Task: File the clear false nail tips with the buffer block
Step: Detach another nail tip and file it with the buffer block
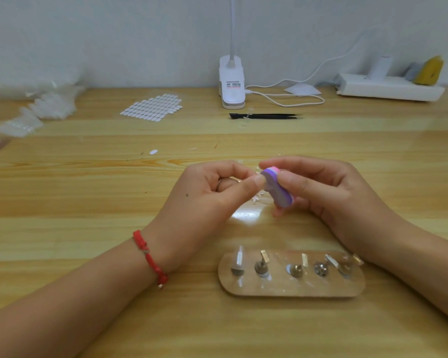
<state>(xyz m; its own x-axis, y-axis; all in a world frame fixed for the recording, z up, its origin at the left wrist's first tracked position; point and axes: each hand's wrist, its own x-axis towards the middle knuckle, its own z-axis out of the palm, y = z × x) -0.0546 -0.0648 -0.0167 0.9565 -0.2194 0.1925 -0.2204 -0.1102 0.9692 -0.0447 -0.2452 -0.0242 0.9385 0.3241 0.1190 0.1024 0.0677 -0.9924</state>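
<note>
Table (88, 202) is taken as work surface. Right hand (329, 192) is curled round the buffer block (277, 187), held above the table by its long sides. Left hand (217, 192) is closed in a pinch against the block's upper end; the clear nail tip presumed there cannot be made out. Block judged light, slightly yielding; tip judged thin, springy, slippery, best pinched by its edges.

Two hands meet over a wooden table (88, 202). The right hand (329, 192) grips a purple and pink buffer block (277, 188). The left hand (212, 197) pinches thumb and forefinger against its end. A wooden stand (290, 289) lies just below.
</note>
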